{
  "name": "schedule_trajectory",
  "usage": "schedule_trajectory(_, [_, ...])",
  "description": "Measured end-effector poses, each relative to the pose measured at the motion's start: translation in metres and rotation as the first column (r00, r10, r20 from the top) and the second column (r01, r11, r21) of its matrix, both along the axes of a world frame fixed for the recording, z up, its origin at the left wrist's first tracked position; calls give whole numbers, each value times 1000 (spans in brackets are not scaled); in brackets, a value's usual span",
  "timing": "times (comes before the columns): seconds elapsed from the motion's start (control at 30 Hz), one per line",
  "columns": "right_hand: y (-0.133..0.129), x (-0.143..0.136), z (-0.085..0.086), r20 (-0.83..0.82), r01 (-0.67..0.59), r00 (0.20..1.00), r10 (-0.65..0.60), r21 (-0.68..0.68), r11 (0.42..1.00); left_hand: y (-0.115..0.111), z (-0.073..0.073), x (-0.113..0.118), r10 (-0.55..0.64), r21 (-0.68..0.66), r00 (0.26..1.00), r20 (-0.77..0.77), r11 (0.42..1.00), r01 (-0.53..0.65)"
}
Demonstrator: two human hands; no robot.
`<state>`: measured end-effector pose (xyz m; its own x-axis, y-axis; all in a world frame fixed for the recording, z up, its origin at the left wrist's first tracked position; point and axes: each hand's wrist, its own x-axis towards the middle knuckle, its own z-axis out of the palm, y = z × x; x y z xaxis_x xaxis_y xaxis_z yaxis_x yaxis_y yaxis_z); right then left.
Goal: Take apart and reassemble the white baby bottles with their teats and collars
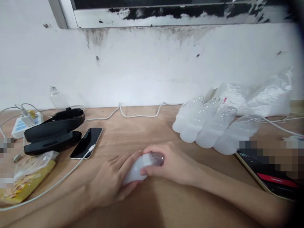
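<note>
A white bottle (134, 172) lies tilted between the left hand (109, 177) — curled round its body — and the right hand (173, 163), whose thumb and fingers pinch its clear-capped end.

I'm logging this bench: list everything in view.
held bottle: 1, white with clear top, front centre
bottles: 4, whitish, right, side by side
bags: count unclear, clear and white, back right
left phone: 1, black screen, left
right phone: 1, black, right edge, partly blurred
device: count unclear, black, left
power strip: 1, white and blue, left
charger: 1, white, on the power strip
clear bottle: 1, colourless, back left
packet: 1, yellow and clear, front left
cables: several, white, left, back and right
table: 1, brown, beneath
wall: 1, white, behind
window frame: 1, grey, top
left hand: 1, bare, on held bottle
right hand: 1, bare, on held bottle
</note>
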<state>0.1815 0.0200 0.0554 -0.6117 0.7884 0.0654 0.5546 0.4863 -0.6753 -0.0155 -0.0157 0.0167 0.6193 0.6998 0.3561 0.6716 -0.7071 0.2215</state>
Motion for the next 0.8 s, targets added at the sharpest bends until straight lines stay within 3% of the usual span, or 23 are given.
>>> schedule_trajectory(0.23, [15,2,3,-34,-9,999,8,-44,999,1,-7,1,73,-34,992,104,997,-70])
schedule_trajectory(0.33, [27,20,16,-116,69,991,-62,53,996,1,-9,-5,185,-139,971,151,976,-165])
schedule_trajectory(0.4, [38,41,35,-208,273,950,-232,194,942,3,-8,-10,304,-185,930,207,946,-268])
schedule_trajectory(0.47, [46,61,51,-229,440,897,-377,394,807,6,-7,-12,377,-202,890,255,921,-332])
schedule_trajectory(0.53, [50,70,57,-122,389,914,-387,535,750,11,-8,-14,410,-221,862,297,908,-356])
schedule_trajectory(0.6, [53,67,48,97,227,938,-332,552,802,16,-11,-16,446,-252,816,367,892,-374])
schedule_trajectory(0.67, [59,54,29,331,89,903,-275,483,871,21,-15,-17,486,-305,759,434,872,-384])
schedule_trajectory(0.73, [72,40,6,462,65,831,-309,472,879,24,-17,-18,505,-355,724,469,859,-369])
schedule_trajectory(0.8, [89,30,-13,480,110,796,-368,483,869,25,-16,-18,503,-385,724,473,857,-343])
